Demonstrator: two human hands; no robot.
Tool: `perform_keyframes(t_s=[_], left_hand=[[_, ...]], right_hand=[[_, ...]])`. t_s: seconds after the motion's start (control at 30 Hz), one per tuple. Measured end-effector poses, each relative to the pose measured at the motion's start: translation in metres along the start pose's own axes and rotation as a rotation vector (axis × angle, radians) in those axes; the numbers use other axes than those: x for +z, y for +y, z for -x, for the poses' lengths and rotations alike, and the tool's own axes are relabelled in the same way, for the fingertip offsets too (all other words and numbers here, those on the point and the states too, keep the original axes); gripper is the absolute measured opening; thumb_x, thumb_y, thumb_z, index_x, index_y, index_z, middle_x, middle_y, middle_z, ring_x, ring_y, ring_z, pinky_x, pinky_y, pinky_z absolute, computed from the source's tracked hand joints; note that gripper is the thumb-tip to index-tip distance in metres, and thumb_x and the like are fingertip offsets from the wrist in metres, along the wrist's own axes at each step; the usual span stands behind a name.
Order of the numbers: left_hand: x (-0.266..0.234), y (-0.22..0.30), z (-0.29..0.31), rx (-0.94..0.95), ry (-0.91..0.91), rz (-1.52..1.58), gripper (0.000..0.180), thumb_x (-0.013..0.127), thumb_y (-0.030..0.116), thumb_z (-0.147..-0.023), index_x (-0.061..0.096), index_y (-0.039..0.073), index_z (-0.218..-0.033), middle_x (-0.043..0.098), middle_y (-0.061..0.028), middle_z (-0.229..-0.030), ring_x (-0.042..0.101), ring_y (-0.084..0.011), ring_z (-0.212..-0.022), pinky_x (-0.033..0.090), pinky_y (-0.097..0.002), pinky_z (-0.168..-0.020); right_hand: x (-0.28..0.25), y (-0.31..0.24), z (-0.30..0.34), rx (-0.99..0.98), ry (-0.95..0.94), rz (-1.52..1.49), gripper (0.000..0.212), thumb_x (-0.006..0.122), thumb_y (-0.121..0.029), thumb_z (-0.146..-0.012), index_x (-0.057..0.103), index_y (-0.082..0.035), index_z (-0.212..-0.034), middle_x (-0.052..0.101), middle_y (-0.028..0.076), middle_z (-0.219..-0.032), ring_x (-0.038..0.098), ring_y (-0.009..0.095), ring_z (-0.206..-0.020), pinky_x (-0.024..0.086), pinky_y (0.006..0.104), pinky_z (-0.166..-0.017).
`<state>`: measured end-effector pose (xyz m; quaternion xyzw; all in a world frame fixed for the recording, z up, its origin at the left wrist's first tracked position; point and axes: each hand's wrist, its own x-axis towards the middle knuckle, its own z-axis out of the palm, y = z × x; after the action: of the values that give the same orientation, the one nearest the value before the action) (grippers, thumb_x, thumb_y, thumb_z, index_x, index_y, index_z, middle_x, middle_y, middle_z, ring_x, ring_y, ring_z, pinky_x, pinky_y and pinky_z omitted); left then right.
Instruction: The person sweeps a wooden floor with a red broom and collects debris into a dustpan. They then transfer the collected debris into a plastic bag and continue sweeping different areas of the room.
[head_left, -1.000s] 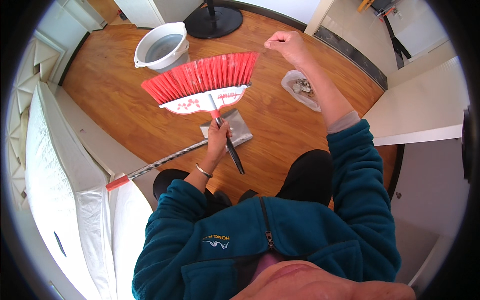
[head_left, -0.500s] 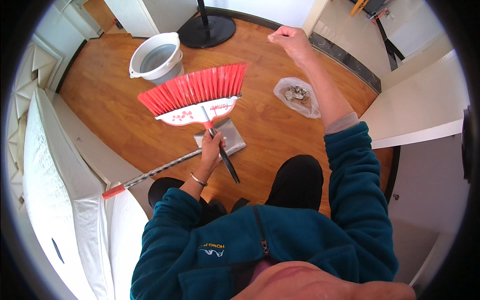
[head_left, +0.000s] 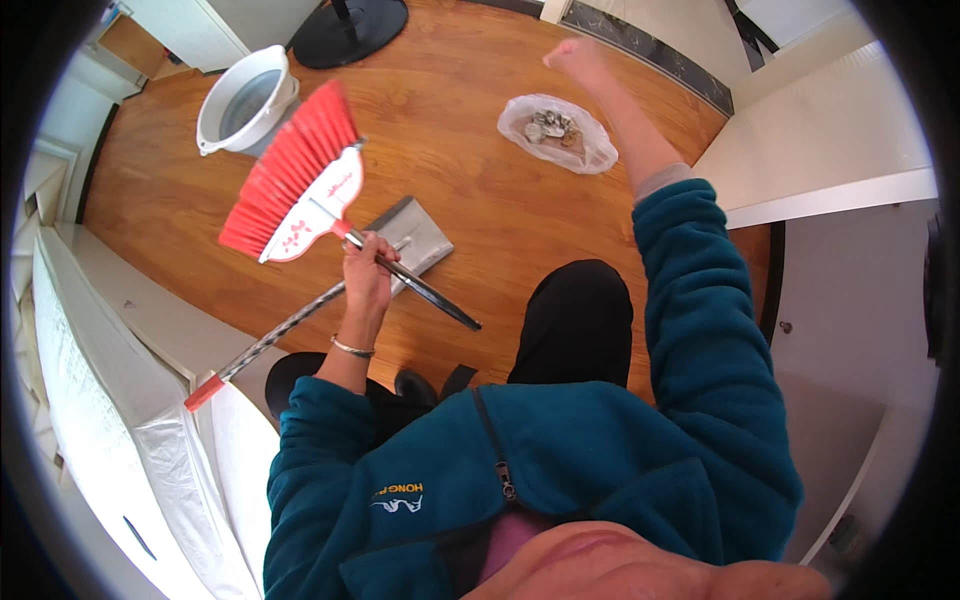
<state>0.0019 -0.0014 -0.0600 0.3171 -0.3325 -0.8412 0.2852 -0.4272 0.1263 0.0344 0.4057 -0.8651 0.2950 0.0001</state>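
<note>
Red bristles point(head_left: 285, 175) fanned out at ten o'clock of the scene as a person in a teal jacket point(head_left: 590, 440) clasped a broom point(head_left: 312, 215) by its dark handle point(head_left: 432, 292) in the left hand point(head_left: 367, 272). The right hand point(head_left: 578, 60), blurred, was at one o'clock near a translucent plastic bag point(head_left: 593, 155) of debris point(head_left: 552, 128); whether it gripped anything could not be told. A silver dustpan point(head_left: 427, 238) lay at two o'clock from the left hand, and a white bucket point(head_left: 207, 115) stood between ten and eleven on the wooden floor point(head_left: 450, 130).
</note>
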Motion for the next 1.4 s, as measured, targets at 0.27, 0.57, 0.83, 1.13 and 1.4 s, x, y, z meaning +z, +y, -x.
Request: perform_keyframes(t_s=[0.27,0.57,0.83,1.13,1.4], left_hand=[[0.053,0.005,0.052,-0.059,0.052,0.020,0.007,0.049,0.009,-0.095,0.043,0.009,-0.091,0.044,-0.0021,-0.071,0.045,-0.0149,-0.064,0.044,-0.0311,-0.065],[0.068,0.016,0.073,-0.102,0.262,-0.240,0.005,0.049,0.009,-0.095,0.045,0.007,-0.095,0.044,-0.0016,-0.071,0.044,-0.0113,-0.064,0.041,-0.0261,-0.064],[0.062,-0.012,0.071,-0.127,0.215,-0.289,0.004,0.050,0.008,-0.094,0.046,0.008,-0.094,0.045,-0.0004,-0.071,0.045,-0.0099,-0.062,0.040,-0.0232,-0.059],[0.062,-0.024,0.059,-0.088,0.066,-0.275,0.005,0.051,0.010,-0.094,0.046,0.009,-0.095,0.046,0.0008,-0.071,0.046,-0.0089,-0.063,0.040,-0.0230,-0.060],[0.053,-0.023,0.056,-0.077,-0.039,-0.260,0.005,0.051,0.008,-0.094,0.046,0.008,-0.094,0.046,0.0004,-0.072,0.045,-0.0096,-0.064,0.040,-0.0240,-0.062]], right_hand=[[0.086,0.109,0.068,0.431,-0.209,0.150,0.018,0.062,-0.023,-0.075,0.071,-0.007,-0.076,0.068,0.015,-0.076,0.067,0.029,-0.077,0.053,0.0388,-0.070],[0.155,0.161,0.034,0.303,-0.179,0.391,0.023,0.046,-0.017,-0.085,0.065,-0.005,-0.090,0.067,0.019,-0.091,0.064,0.037,-0.085,0.051,0.0459,-0.075],[0.121,0.160,0.022,0.051,-0.287,0.239,0.035,0.063,-0.021,-0.079,0.062,-0.009,-0.112,0.064,0.018,-0.107,0.061,0.034,-0.099,0.049,0.0443,-0.083],[0.063,0.063,0.027,0.299,-0.579,-0.063,0.032,0.067,-0.023,-0.079,0.064,-0.003,-0.103,0.064,0.006,-0.077,0.056,0.013,-0.047,0.045,0.0282,-0.046],[0.015,-0.092,-0.018,0.126,-0.733,-0.817,0.031,0.058,-0.032,-0.089,0.069,-0.005,-0.099,0.064,0.002,-0.088,0.054,0.008,-0.077,0.042,0.0235,-0.063]])
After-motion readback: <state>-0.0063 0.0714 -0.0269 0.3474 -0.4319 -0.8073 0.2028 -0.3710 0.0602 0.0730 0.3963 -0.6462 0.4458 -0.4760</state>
